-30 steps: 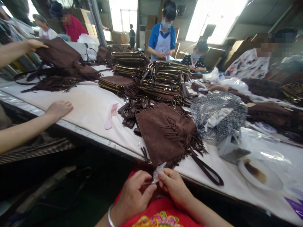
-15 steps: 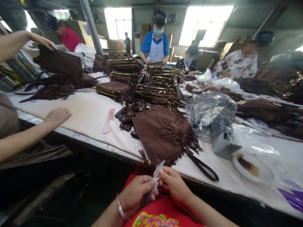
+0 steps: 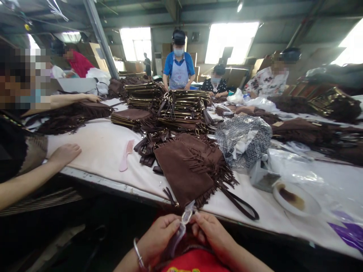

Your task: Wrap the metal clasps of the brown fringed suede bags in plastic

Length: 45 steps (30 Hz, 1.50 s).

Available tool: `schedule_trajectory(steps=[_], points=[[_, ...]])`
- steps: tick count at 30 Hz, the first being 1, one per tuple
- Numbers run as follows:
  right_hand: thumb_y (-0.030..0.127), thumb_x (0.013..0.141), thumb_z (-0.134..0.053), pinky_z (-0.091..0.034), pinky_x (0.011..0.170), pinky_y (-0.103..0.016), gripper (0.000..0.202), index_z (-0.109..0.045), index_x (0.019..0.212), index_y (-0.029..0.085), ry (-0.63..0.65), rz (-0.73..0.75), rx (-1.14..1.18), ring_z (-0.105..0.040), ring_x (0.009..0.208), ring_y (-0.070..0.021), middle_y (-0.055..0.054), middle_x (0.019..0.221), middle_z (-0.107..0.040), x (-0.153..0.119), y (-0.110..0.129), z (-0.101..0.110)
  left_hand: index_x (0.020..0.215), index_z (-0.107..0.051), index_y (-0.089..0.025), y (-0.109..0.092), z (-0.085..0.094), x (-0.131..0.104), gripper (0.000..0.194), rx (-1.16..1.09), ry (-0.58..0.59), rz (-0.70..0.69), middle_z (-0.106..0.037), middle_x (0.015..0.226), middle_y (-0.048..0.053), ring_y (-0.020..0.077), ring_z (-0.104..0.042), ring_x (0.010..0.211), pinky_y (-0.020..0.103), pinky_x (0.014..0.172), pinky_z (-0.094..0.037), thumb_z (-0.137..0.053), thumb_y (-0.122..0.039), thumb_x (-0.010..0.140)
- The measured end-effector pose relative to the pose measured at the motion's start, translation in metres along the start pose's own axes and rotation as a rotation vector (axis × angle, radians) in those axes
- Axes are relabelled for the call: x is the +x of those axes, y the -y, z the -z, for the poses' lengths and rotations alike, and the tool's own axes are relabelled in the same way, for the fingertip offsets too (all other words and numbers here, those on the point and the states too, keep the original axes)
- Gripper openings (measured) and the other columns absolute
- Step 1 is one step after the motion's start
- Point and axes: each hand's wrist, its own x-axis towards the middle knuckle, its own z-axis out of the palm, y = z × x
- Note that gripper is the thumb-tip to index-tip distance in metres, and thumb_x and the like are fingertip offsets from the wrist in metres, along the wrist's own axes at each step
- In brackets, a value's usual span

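Both hands (image 3: 185,234) pinch seemingly clear plastic (image 3: 185,217).

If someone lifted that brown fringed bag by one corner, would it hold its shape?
Probably not. The bag looks like soft suede lying flat, so it would likely sag. Its fringe would dangle, and the strap would trail off the table.

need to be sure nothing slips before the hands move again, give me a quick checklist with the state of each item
1. Left hand grips the small clear wrapper: ok.
2. Right hand pinches the same wrapper: ok.
3. Brown fringed bag lies flat on the table, corner over the near edge: ok.
4. Bag's dark strap rests on the table, not hanging off: ok.
5. What the wrapper covers: cannot tell.
6. Neighbour's hand stays apart from the bag: ok.
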Motion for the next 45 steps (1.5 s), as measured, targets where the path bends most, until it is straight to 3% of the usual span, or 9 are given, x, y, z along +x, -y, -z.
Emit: schedule_trajectory(steps=[6,11,19,23,27,30,34,38,45], points=[[0.036,0.078,-0.061,-0.024,0.045,-0.022,0.023,-0.061,0.069,0.015,-0.121,-0.021,-0.288,-0.035,0.045,-0.0072,0.002,0.054,-0.055,-0.011,-0.006,0.016,0.094,-0.067,-0.02,-0.02,0.024,0.001,0.023,0.584,-0.455,-0.39,-0.068,0.089,0.006,0.0212,-0.062,0.084,0.031,0.079,-0.048,-0.051,-0.037,0.088],[0.026,0.078,-0.056,-0.037,0.056,-0.024,0.016,-0.064,0.069,0.016,-0.168,0.126,-0.398,-0.049,0.057,-0.0125,0.0,0.059,-0.059,-0.015,0.006,0.012,0.121,-0.058,-0.02,-0.03,0.009,0.016,0.041,1.135,-0.469,-0.677,-0.058,0.117,0.013,0.0298,-0.051,0.114,0.046,0.1,-0.04,-0.058,-0.018,0.08],[0.026,0.079,-0.056,-0.033,0.05,-0.023,0.016,-0.062,0.067,0.017,-0.232,0.129,-0.323,-0.043,0.051,-0.0107,0.002,0.055,-0.053,-0.02,0.007,0.02,0.082,-0.062,-0.018,-0.07,0.007,0.024,0.013,1.519,-0.32,-0.519,-0.062,0.082,0.008,0.0255,-0.057,0.082,0.042,0.08,-0.04,-0.05,-0.021,0.084],[0.027,0.078,-0.055,-0.034,0.05,-0.023,0.015,-0.062,0.07,0.017,-0.217,0.121,-0.337,-0.042,0.051,-0.0107,0.002,0.055,-0.053,-0.022,0.014,0.019,0.066,-0.057,-0.018,-0.081,0.006,0.026,0.02,1.179,-0.19,-0.233,-0.059,0.065,0.005,0.0188,-0.056,0.062,0.031,0.06,-0.038,-0.046,-0.021,0.082],[0.029,0.079,-0.054,-0.035,0.053,-0.024,0.017,-0.061,0.07,0.016,-0.22,0.128,-0.35,-0.043,0.053,-0.0114,0.001,0.057,-0.055,-0.022,0.019,0.021,0.072,-0.056,-0.018,-0.08,0.001,0.025,0.025,0.257,0.122,0.217,-0.054,0.054,-0.003,0.0101,-0.046,0.041,0.022,0.042,-0.032,-0.052,-0.04,0.082],[0.031,0.08,-0.054,-0.035,0.053,-0.023,0.02,-0.058,0.067,0.017,-0.234,0.139,-0.331,-0.043,0.054,-0.0112,0.002,0.056,-0.052,-0.023,0.025,0.023,0.078,-0.059,-0.016,-0.069,-0.009,0.023,0.041,-0.234,0.199,0.393,-0.056,0.054,-0.003,0.0087,-0.048,0.037,0.019,0.035,-0.034,-0.059,-0.057,0.078],[0.039,0.083,-0.054,-0.035,0.054,-0.023,0.029,-0.053,0.063,0.017,-0.273,0.195,-0.312,-0.042,0.055,-0.0109,0.003,0.056,-0.048,-0.026,0.035,0.027,0.088,-0.061,-0.013,-0.051,-0.037,0.028,0.03,-0.565,0.131,0.38,-0.071,0.074,0.007,0.0173,-0.069,0.064,0.026,0.056,-0.053,-0.066,-0.041,0.081],[0.049,0.09,-0.046,-0.038,0.056,-0.024,0.038,-0.051,0.067,0.018,-0.411,0.285,-0.309,-0.046,0.057,-0.0118,0.002,0.061,-0.051,-0.032,0.042,0.034,0.093,-0.061,-0.013,-0.039,-0.067,0.05,0.023,-0.745,0.055,0.258,-0.075,0.092,0.013,0.0236,-0.072,0.087,0.035,0.081,-0.054,-0.068,-0.031,0.082],[0.03,0.076,-0.066,-0.044,0.063,-0.025,0.019,-0.058,0.09,0.02,-0.463,0.331,-0.648,-0.058,0.066,-0.0146,-0.001,0.078,-0.065,-0.037,0.051,0.032,0.095,-0.063,-0.011,-0.047,-0.101,0.079,0.021,-0.795,0.01,0.211,-0.074,0.09,0.011,0.0213,-0.07,0.077,0.036,0.076,-0.056,-0.07,-0.024,0.08]])
